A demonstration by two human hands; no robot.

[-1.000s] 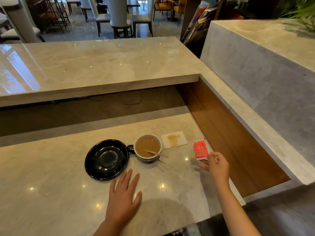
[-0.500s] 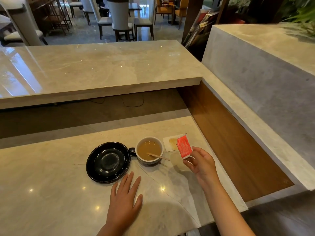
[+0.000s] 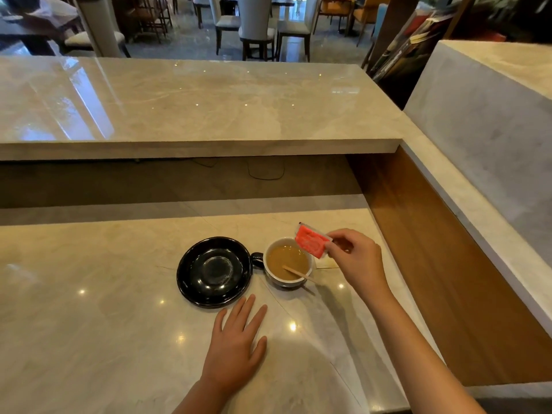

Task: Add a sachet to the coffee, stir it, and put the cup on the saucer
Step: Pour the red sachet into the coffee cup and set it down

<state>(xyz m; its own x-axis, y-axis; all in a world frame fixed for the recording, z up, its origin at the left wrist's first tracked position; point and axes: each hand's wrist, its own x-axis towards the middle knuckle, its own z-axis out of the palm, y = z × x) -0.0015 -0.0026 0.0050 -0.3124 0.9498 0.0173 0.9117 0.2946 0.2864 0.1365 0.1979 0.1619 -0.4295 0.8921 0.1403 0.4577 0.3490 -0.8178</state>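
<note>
- The right hand (image 3: 357, 258) pinches a red sachet (image 3: 311, 242) between thumb and fingertips, holding it in the air just above the far right rim of the cup (image 3: 288, 262).
- The sachet is tilted, its upper left corner pointing away from the person, and its lower edge hangs over the cup's rim; whether it is torn open I cannot tell.
- The cup is pale inside and holds light brown coffee (image 3: 287, 260). Its dark handle (image 3: 256, 259) points left, towards the saucer.
- A thin wooden stirrer (image 3: 297, 273) leans in the coffee, its dry end sticking out over the near right rim.
- The black saucer (image 3: 213, 271) sits on the marble counter (image 3: 89, 294) just left of the cup, with nothing on it; the cup's handle nearly meets its edge.
- The left hand (image 3: 236, 345) lies flat, palm down on the counter, fingers spread and gripping nothing, just in front of the saucer and cup.
- A pale scrap of paper (image 3: 327, 264) lies on the counter behind the right hand, mostly hidden.
- A higher marble ledge (image 3: 194, 106) runs across beyond the counter, and chairs (image 3: 257, 28) stand in the room behind it.
</note>
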